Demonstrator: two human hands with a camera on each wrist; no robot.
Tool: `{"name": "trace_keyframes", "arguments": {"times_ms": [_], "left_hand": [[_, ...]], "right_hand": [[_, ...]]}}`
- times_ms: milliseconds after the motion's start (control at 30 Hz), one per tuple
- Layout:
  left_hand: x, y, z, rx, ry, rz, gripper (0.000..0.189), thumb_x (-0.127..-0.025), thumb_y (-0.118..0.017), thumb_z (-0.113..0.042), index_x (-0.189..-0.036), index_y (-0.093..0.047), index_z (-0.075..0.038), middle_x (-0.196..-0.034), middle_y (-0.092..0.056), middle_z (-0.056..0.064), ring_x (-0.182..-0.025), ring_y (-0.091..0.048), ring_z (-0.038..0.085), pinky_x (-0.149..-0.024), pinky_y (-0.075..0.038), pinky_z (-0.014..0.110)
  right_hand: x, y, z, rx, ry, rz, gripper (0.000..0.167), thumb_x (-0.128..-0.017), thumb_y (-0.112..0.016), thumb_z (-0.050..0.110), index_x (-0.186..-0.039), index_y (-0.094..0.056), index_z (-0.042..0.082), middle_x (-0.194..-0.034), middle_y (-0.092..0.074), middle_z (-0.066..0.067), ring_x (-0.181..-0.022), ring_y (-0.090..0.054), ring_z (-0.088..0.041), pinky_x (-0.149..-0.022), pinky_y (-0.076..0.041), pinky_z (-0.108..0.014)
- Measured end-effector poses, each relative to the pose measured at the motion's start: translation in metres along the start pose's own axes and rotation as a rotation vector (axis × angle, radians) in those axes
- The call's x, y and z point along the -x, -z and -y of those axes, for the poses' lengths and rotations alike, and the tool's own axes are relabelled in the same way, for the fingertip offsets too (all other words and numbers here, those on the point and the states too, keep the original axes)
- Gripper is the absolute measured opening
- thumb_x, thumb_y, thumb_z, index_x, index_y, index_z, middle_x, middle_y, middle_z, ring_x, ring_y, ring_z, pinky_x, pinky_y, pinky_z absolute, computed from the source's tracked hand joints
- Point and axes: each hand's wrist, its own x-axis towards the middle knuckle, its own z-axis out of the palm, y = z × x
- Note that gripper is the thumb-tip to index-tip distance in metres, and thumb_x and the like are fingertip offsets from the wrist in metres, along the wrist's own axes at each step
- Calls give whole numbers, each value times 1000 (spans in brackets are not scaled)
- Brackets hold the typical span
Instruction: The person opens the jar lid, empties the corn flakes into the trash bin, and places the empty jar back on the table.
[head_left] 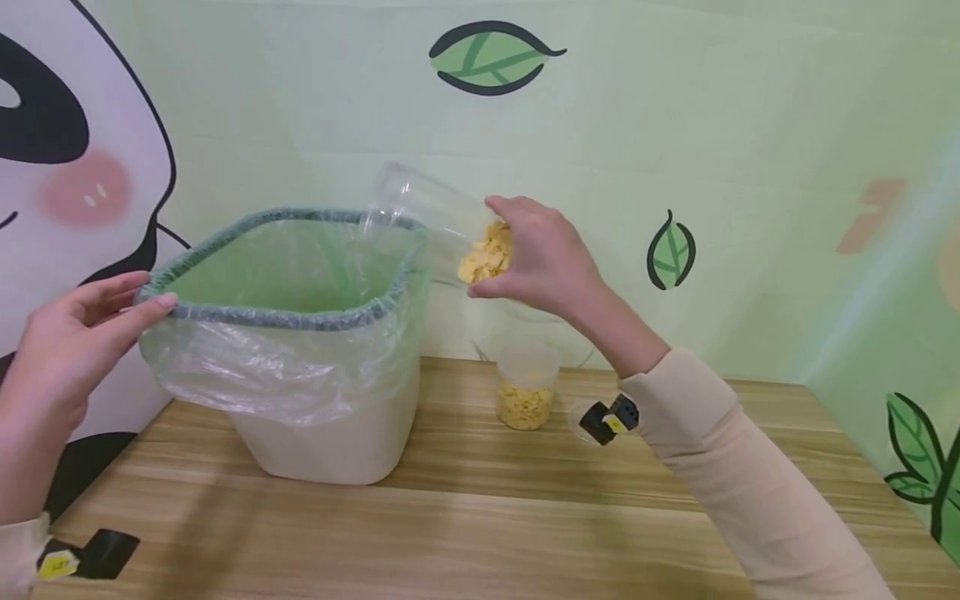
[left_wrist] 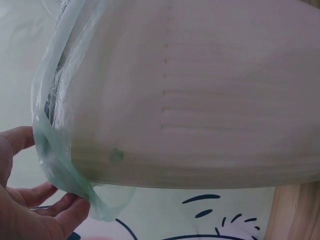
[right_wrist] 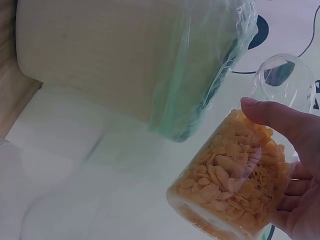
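Note:
A white trash bin (head_left: pixel 330 446) stands on the table, lined with a thin green plastic bag (head_left: pixel 285 367) folded over its grey rim. My left hand (head_left: pixel 71 350) grips the rim's left corner through the bag, thumb and fingers around the edge; the left wrist view shows the bag bunched at the fingers. With my right hand (head_left: pixel 543 254) I hold a clear plastic jar (head_left: pixel 427 204) tilted toward the bin, its mouth over the right rim. Yellow cereal flakes (right_wrist: pixel 227 170) lie in the jar's base end, near my palm. No flakes are seen falling. The bin's bottom is hidden.
A second clear jar (head_left: pixel 527 387), partly filled with flakes, stands upright on the wooden table (head_left: pixel 465 533) right of the bin. A clear round lid (head_left: pixel 579 423) lies partly behind my right wrist camera. A printed cloth backdrop (head_left: pixel 600 125) rises behind the table.

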Motion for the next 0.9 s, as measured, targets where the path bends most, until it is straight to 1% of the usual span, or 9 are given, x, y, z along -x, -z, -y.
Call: {"name": "trace_keyframes", "arguments": {"times_ms": [67, 133, 200, 300, 400, 467, 633, 767, 900], "left_hand": [[-1, 0, 1, 11, 6, 6, 66, -84, -59, -43, -140, -36, -16, -99, -41, -19, -88, -41, -4, -98, -38, 28], [-2, 1, 1, 24, 6, 11, 66, -84, -60, -43, -140, -37, -16, -99, -41, -18, -89, -42, -4, -87, -42, 14], [-3, 2, 2, 41, 3, 16, 66, -83, -61, -42, -140, -37, -16, -99, -41, -18, -88, -42, -5, -71, -43, 5], [-4, 3, 2, 70, 8, 28, 66, -83, -62, -40, -140, -37, -17, -99, -41, -18, -88, -43, -5, -66, -42, 3], [-4, 3, 2, 81, 20, 38, 67, -83, -62, -40, -140, -36, -17, -99, -42, -19, -86, -44, -8, -67, -42, 4], [-4, 4, 2, 84, 34, 43, 67, -82, -62, -41, -140, -36, -18, -99, -42, -20, -86, -45, -10, -71, -43, 6], [-4, 3, 1, 111, 47, 52, 67, -82, -62, -41, -140, -37, -20, -99, -44, -19, -84, -47, -11, -68, -44, 7], [-5, 3, 0, 135, 50, 51, 64, -82, -63, -39, -138, -39, -21, -100, -44, -17, -83, -48, -11, -62, -43, 6], [-4, 1, 0, 133, 46, 48, 65, -82, -62, -40, -139, -37, -20, -100, -44, -16, -81, -49, -11, -62, -43, 6]], "right_hand": [[-2, 1, 2, 19, 7, 4, 90, -62, -81, 36, -134, -40, 2, -126, -52, -13, -107, -51, -24, -90, -44, -36], [-4, 2, 5, 35, 11, 9, 90, -62, -81, 36, -135, -40, 2, -127, -51, -13, -107, -50, -23, -90, -43, -36], [-5, 2, 7, 48, 17, 13, 89, -63, -80, 36, -135, -40, 3, -127, -51, -12, -107, -51, -23, -89, -43, -36], [-9, 3, 10, 64, 30, 18, 89, -63, -80, 36, -135, -40, 3, -128, -50, -13, -110, -49, -24, -91, -43, -36], [-12, 2, 13, 74, 47, 12, 88, -64, -79, 35, -135, -39, 2, -129, -49, -13, -114, -48, -25, -92, -43, -37], [-13, 1, 15, 81, 53, 0, 88, -64, -79, 35, -135, -39, 2, -130, -49, -13, -115, -47, -25, -92, -43, -36], [-17, -1, 18, 102, 55, -6, 88, -65, -79, 34, -135, -39, 2, -131, -47, -14, -114, -46, -24, -89, -45, -35], [-21, -3, 21, 155, 63, 13, 86, -66, -79, 34, -135, -39, 1, -131, -47, -13, -116, -44, -25, -90, -45, -33], [-24, -6, 25, 214, 73, 28, 84, -67, -78, 33, -134, -39, 1, -131, -48, -13, -117, -44, -26, -90, -45, -32]]}}
